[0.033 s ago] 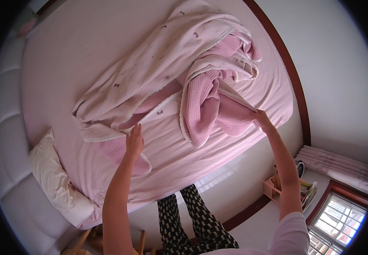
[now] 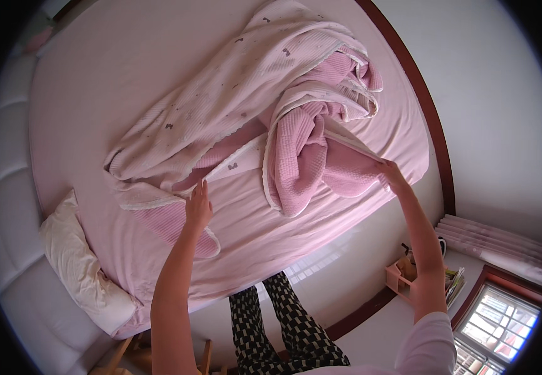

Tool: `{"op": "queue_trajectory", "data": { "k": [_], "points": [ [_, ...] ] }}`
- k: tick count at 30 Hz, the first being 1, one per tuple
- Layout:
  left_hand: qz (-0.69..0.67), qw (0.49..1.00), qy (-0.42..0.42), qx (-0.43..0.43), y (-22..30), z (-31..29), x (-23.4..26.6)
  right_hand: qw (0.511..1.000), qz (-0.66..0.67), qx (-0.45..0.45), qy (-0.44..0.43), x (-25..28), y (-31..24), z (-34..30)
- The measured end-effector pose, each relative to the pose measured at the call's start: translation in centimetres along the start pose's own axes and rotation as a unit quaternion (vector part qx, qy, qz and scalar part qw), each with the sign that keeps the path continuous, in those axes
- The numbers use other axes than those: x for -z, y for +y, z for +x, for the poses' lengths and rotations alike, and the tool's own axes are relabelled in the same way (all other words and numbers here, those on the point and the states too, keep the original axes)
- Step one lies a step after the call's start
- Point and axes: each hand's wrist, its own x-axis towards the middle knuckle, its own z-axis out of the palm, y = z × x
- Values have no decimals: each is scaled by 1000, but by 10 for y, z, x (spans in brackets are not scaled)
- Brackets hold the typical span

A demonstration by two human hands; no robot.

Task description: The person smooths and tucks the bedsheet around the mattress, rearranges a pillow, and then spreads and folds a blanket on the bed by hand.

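Note:
A pink quilted blanket (image 2: 221, 100) lies rumpled across the bed, its pale side patterned with small grey bows and its deeper pink side showing in the folds. My right hand (image 2: 393, 176) pinches the white-trimmed edge at the right, stretching that part of the cloth toward the bed's near right side. At the left, my left hand (image 2: 199, 205) is closed at another trimmed edge, fingers pointing away from me; its thumb is mostly hidden. Between my hands the blanket bunches into a thick pink fold (image 2: 296, 162). A pink corner hangs below my left hand.
Under the blanket is a pink fitted sheet (image 2: 96, 81). A white pillow (image 2: 86, 269) rests against the grey padded headboard (image 2: 8, 206). Dark red trim (image 2: 436, 125) edges the bed's far right side. An orange-pink rack (image 2: 401, 275) and a window (image 2: 496, 325) are at lower right.
My right hand has moved slightly right, drawing the blanket's edge with it. My left hand stays nearly in place, and the central fold has shifted a little.

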Motion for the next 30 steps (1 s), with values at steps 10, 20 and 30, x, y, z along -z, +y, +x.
{"op": "queue_trajectory", "data": {
  "k": [10, 20, 30],
  "points": [
    [-214, 974, 49, 58, 15, 62, -56, 959, 116, -87, 244, 118, 1, 40],
    [-215, 977, -5, -10, 86, 61, -85, 987, -98, 49, 116, 36, 52, 92],
    [-169, 984, 44, -35, 86, 1, -52, 940, -300, -56, 150, -184, 60, 92]
  ]
}}
